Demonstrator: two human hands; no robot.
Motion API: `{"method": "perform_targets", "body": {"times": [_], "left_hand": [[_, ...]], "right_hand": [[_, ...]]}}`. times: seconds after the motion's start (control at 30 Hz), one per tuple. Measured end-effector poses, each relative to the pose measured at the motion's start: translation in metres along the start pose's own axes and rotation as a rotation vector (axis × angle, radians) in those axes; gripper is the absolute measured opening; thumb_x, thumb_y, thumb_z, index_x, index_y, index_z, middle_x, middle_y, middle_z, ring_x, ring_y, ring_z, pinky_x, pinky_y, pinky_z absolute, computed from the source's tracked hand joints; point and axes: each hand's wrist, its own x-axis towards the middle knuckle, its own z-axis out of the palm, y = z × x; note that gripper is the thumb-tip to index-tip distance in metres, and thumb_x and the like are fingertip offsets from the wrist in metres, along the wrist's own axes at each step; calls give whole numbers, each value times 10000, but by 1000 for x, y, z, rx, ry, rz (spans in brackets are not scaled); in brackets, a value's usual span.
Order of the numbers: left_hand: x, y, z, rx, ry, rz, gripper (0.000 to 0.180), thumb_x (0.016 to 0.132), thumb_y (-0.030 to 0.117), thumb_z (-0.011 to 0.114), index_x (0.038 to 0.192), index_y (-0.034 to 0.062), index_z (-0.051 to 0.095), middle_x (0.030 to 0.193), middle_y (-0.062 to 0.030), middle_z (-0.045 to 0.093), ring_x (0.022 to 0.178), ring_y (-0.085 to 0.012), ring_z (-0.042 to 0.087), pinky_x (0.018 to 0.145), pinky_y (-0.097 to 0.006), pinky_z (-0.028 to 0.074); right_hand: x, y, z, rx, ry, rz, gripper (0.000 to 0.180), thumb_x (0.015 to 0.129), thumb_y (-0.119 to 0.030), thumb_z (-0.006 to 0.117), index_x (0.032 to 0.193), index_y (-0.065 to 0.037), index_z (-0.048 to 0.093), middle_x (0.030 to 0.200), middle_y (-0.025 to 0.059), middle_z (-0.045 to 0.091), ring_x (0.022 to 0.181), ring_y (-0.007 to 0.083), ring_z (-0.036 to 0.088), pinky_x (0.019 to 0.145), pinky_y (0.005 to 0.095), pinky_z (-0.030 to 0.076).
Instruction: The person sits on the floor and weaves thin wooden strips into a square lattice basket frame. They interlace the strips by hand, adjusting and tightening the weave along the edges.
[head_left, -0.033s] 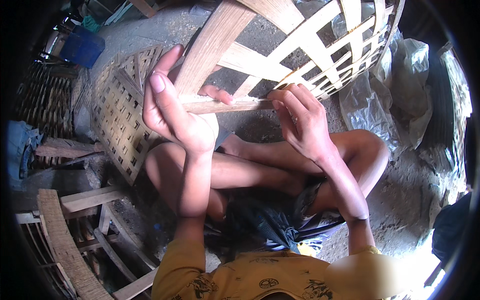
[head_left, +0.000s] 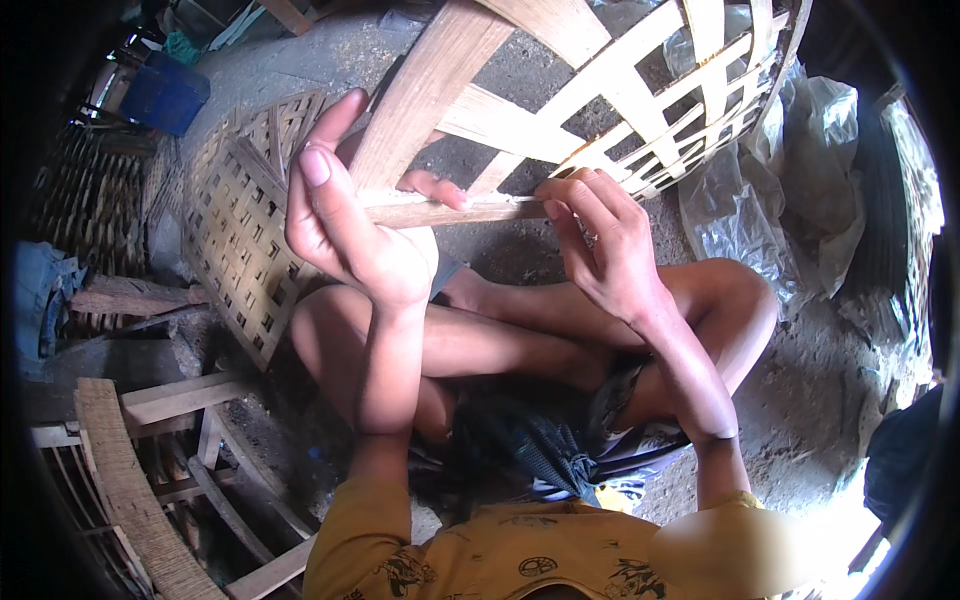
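An open-weave bamboo basket (head_left: 640,110) is held up in front of me, over my crossed legs. My left hand (head_left: 350,225) wraps around a flat horizontal bamboo strip (head_left: 460,211) where it crosses a wide upright strip (head_left: 425,95) of the basket; the index finger points upward and the fingertips show behind the strip. My right hand (head_left: 605,250) pinches the other end of the same horizontal strip between thumb and fingers, right at the basket's lower rim.
A flat woven bamboo lattice (head_left: 235,240) leans on the ground at left. A blue box (head_left: 165,95) sits at the far left, clear plastic sheeting (head_left: 760,190) at right. Curved wooden frames (head_left: 140,470) lie at lower left on the dirt floor.
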Motion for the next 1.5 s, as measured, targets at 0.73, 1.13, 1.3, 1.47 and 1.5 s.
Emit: {"method": "perform_targets", "body": {"times": [0.73, 1.13, 1.3, 1.47, 1.5], "left_hand": [[-3, 4, 8, -11, 82, -85, 513, 1111, 379, 366, 1352, -57, 487, 822, -316, 683, 433, -250, 585, 359, -293, 464], [-2, 2, 8, -21, 168, -80, 358, 1103, 331, 402, 1263, 19, 474, 859, -291, 653, 508, -304, 635, 321, -317, 456], [0, -1, 6, -23, 163, -66, 342, 1098, 320, 406, 1251, 20, 469, 885, -274, 633, 509, -314, 629, 319, -323, 461], [-1, 1, 8, -37, 166, -72, 342, 1092, 325, 413, 1243, 23, 470, 844, -270, 621, 487, -311, 609, 314, -328, 447], [-1, 2, 9, -39, 154, -74, 343, 1091, 326, 414, 1241, 22, 470, 831, -268, 616, 482, -309, 605, 312, -327, 442]], "right_hand": [[-3, 4, 19, 314, 44, 89, 221, 838, 96, 614, 1043, 15, 634, 874, 153, 594, 835, 350, 617, 744, 422, 498], [-2, 2, 19, 378, -11, 194, 115, 951, 29, 609, 1057, 15, 651, 880, 156, 620, 837, 328, 639, 764, 406, 513], [-4, -2, 22, 392, 5, 277, 114, 956, 22, 608, 1059, 14, 656, 905, 163, 642, 839, 332, 652, 757, 392, 524], [-5, 1, 23, 296, 66, 135, 154, 915, 52, 613, 1060, 17, 653, 884, 162, 628, 814, 347, 635, 724, 402, 516], [-6, 2, 24, 292, 77, 111, 173, 896, 62, 618, 1058, 15, 652, 877, 159, 622, 805, 348, 629, 713, 406, 511]]}}
